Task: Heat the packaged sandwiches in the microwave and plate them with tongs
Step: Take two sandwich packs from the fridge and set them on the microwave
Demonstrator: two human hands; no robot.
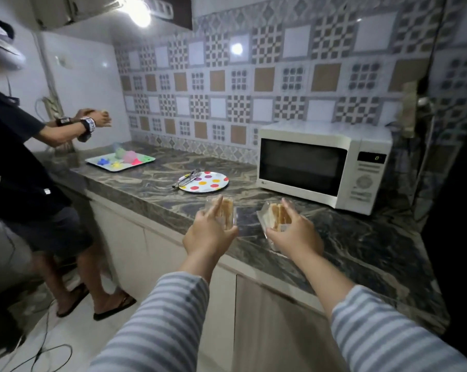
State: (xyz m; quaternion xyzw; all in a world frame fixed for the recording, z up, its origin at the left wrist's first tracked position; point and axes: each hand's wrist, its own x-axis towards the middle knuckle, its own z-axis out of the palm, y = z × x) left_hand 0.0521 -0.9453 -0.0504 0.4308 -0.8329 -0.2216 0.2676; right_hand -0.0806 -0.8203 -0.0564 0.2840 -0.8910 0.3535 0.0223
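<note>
Both arms out over the marble counter (157, 189), a packaged sandwich in each hand. The left hand (208, 237) grips its sandwich (226, 210) upright; the right hand (296, 236) clasps the other sandwich (276, 212), wrapper tilted. The microwave (323, 163) stands just beyond, door closed. Tongs (188, 178) lie across the rim of the spotted plate (212, 181). At the left, another person (25, 162) works over a tray (92, 162).

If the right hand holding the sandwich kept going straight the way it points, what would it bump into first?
Probably the microwave. The right hand, gripping a packaged sandwich, points up and ahead over bare counter toward the shut door. Depth is hard to judge, so it might pass just left of it.
</note>
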